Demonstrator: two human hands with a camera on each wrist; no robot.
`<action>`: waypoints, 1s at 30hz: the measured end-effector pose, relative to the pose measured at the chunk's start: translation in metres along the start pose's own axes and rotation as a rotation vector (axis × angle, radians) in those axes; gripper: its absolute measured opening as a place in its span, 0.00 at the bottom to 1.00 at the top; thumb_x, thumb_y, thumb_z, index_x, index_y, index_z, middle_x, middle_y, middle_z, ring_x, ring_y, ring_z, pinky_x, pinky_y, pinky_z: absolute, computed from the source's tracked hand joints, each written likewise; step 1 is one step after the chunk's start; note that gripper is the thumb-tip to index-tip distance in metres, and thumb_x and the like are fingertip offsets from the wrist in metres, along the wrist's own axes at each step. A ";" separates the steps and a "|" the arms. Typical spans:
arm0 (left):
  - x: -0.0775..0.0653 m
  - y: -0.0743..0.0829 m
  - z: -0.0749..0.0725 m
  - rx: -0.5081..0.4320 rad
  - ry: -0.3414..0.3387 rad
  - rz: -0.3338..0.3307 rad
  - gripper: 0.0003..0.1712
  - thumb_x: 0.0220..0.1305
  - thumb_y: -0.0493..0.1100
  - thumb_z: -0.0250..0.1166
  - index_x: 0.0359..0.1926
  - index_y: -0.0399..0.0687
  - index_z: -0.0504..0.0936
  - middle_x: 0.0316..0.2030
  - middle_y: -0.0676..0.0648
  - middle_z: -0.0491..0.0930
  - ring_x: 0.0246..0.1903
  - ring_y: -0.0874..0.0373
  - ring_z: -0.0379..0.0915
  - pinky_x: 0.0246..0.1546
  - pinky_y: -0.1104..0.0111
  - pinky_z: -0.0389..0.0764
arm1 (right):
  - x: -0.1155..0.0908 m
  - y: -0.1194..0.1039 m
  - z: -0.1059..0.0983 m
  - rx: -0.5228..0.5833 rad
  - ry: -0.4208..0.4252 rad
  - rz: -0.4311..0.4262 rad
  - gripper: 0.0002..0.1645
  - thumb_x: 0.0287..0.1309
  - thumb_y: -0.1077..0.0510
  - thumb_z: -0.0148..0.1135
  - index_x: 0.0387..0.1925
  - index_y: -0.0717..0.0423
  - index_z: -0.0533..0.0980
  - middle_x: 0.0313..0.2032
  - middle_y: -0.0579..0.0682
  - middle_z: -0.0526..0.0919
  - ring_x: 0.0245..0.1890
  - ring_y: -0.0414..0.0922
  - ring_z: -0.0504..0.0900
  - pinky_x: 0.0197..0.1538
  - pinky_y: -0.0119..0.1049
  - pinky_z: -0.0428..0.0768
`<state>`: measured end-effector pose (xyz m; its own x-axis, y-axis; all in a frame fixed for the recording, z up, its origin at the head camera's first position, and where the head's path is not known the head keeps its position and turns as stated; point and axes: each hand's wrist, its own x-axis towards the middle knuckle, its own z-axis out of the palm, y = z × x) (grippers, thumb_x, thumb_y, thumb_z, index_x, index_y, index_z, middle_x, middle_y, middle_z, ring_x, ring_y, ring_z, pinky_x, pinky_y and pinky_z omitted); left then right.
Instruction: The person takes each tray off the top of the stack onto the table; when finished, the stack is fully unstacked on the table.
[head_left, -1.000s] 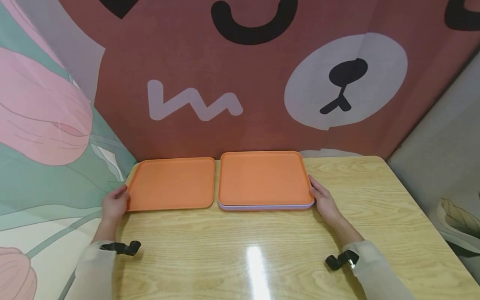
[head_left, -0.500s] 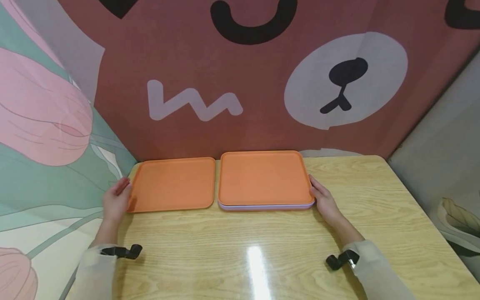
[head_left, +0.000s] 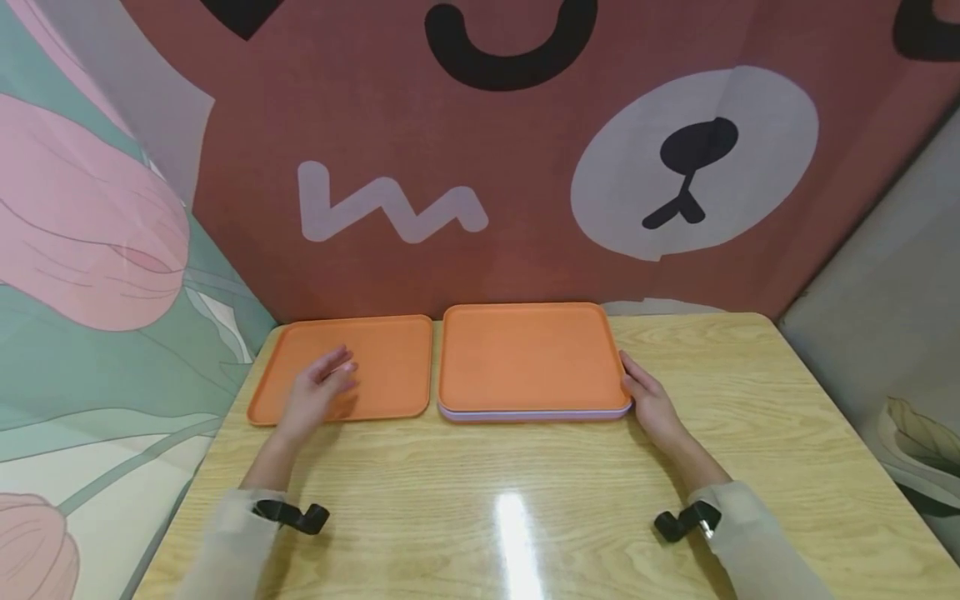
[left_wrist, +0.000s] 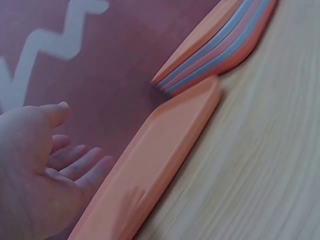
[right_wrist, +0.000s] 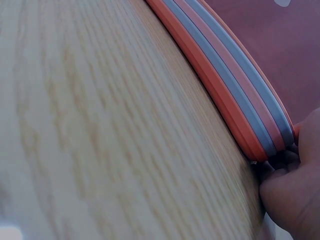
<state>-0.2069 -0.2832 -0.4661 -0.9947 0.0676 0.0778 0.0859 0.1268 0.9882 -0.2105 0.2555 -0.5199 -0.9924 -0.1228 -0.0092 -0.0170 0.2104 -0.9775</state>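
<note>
A single orange tray lies flat at the table's back left. My left hand hovers over it, fingers loosely bent and apart, holding nothing; the left wrist view shows the hand above the tray. To the right of it sits a stack of trays, orange on top. Its side shows grey-blue, pink and orange layers in the right wrist view. My right hand grips the stack's right edge, with its fingers partly hidden under the corner of the stack.
The wood-grain table reaches back to a wall cloth printed with a bear face. A flower-printed cloth runs along the left side. A narrow gap separates the single tray from the stack.
My left hand has left the single tray's left edge and moved right, over the tray. The right hand stays at the stack's edge, and the stack has not visibly moved.
</note>
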 end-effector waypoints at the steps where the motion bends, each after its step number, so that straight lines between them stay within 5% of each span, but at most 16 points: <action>1: 0.001 0.000 0.006 0.005 -0.022 -0.006 0.34 0.79 0.41 0.55 0.75 0.26 0.55 0.72 0.26 0.59 0.56 0.63 0.77 0.58 0.59 0.79 | 0.000 0.000 0.000 -0.003 -0.001 0.000 0.33 0.82 0.55 0.37 0.80 0.60 0.46 0.80 0.54 0.44 0.79 0.51 0.38 0.78 0.38 0.44; 8: 0.010 -0.002 0.049 0.018 -0.101 -0.017 0.32 0.80 0.39 0.53 0.74 0.24 0.56 0.70 0.25 0.62 0.64 0.30 0.67 0.60 0.50 0.75 | 0.000 0.001 0.001 -0.003 -0.004 0.002 0.33 0.82 0.54 0.38 0.80 0.60 0.46 0.80 0.54 0.44 0.79 0.51 0.39 0.77 0.33 0.46; 15: 0.019 -0.005 0.087 -0.013 -0.148 -0.037 0.30 0.79 0.34 0.52 0.74 0.22 0.55 0.70 0.24 0.62 0.66 0.30 0.65 0.64 0.51 0.73 | -0.001 0.000 0.000 0.015 0.001 0.001 0.34 0.82 0.55 0.39 0.80 0.59 0.46 0.80 0.54 0.44 0.79 0.52 0.39 0.74 0.24 0.51; 21: 0.020 -0.009 0.110 0.070 -0.236 -0.064 0.35 0.78 0.36 0.54 0.75 0.23 0.51 0.73 0.26 0.57 0.72 0.35 0.56 0.70 0.50 0.64 | -0.002 0.002 0.002 0.041 -0.024 0.012 0.40 0.79 0.56 0.49 0.81 0.56 0.43 0.80 0.55 0.42 0.79 0.53 0.41 0.66 0.17 0.59; 25: 0.020 -0.013 0.119 0.079 -0.259 -0.060 0.36 0.75 0.32 0.56 0.75 0.22 0.51 0.73 0.25 0.57 0.72 0.34 0.56 0.68 0.52 0.68 | -0.002 0.002 0.002 0.020 -0.028 -0.015 0.42 0.77 0.60 0.52 0.81 0.57 0.43 0.80 0.56 0.42 0.79 0.54 0.41 0.70 0.20 0.55; 30: 0.019 -0.013 0.124 0.102 -0.258 0.008 0.33 0.72 0.28 0.57 0.73 0.21 0.56 0.66 0.24 0.68 0.65 0.33 0.67 0.61 0.60 0.77 | -0.002 -0.002 0.003 -0.016 -0.014 -0.013 0.41 0.77 0.63 0.50 0.81 0.58 0.43 0.80 0.56 0.43 0.79 0.53 0.41 0.75 0.27 0.50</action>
<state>-0.2202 -0.1612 -0.4939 -0.9476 0.3173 0.0359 0.1115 0.2234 0.9683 -0.2085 0.2523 -0.5190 -0.9903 -0.1388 0.0004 -0.0319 0.2243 -0.9740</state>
